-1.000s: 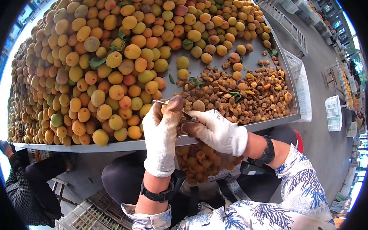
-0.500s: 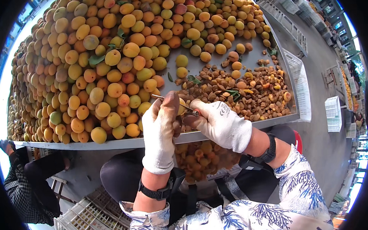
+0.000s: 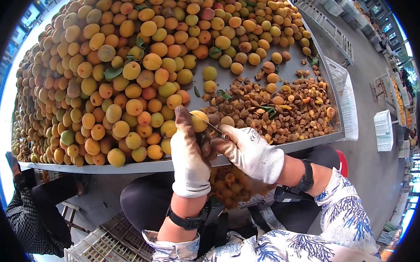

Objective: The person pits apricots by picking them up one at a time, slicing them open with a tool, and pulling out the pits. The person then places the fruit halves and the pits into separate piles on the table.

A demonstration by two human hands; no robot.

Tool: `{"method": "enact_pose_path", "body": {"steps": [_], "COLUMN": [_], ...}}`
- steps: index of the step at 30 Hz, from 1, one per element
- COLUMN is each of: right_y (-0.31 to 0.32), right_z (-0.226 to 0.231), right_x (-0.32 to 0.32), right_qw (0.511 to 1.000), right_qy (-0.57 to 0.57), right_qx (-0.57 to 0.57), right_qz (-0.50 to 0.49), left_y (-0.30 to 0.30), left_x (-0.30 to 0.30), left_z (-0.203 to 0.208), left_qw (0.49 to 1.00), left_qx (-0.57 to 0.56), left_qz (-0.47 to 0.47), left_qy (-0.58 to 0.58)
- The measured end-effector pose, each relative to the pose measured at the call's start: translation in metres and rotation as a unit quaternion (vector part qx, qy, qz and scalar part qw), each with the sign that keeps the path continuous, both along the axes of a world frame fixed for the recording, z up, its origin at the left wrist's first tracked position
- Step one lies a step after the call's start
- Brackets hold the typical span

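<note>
In white gloves with stained brown fingers, both hands meet above the near edge of a metal table (image 3: 104,169). Between the fingers and thumb of my left hand (image 3: 190,160) is a yellow apricot (image 3: 199,122). My right hand (image 3: 254,152) is closed around the short handle of a thin-bladed knife (image 3: 213,129), whose blade lies against the apricot. Part of the fruit and the curled fingertips are hidden. A large heap of whole apricots (image 3: 134,109) covers the table to the left and far side. Brown apricot pits (image 3: 291,115) are spread beyond my right hand.
Opened apricots (image 3: 233,186) fill a container below the table edge, between my knees. A white plastic crate (image 3: 114,250) stands low at left, near another person's checked sleeve (image 3: 28,211). More white crates (image 3: 343,94) are along the table's right side.
My left hand has turned and shifted slightly right, bringing the apricot into clearer view. The knife blade, which stuck out past the left thumb, now lies across the fruit.
</note>
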State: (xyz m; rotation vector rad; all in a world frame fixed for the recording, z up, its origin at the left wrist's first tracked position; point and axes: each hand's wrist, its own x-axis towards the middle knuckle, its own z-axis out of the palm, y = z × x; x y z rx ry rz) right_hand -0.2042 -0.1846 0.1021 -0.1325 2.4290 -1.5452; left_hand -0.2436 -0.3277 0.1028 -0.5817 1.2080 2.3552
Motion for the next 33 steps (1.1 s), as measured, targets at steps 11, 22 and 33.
{"method": "enact_pose_path", "body": {"steps": [11,22,33], "right_y": [-0.008,0.003,0.012], "right_z": [0.004,0.005,0.006], "right_x": [-0.001,-0.005,-0.014], "right_qw": [0.999,0.984,1.000], "right_qy": [-0.002,-0.057,0.008], "right_qx": [-0.047,-0.171,-0.004], "right_qz": [0.000,0.012,0.028], "left_y": [-0.003,-0.008,-0.011], "left_x": [0.000,-0.002,-0.001], "left_z": [0.001,-0.012,0.009], "left_qw": [0.975,0.941,0.958], "left_qx": [-0.195,-0.245,-0.172], "left_qz": [-0.021,-0.082,-0.115], "left_qy": [0.101,0.221,0.198]}}
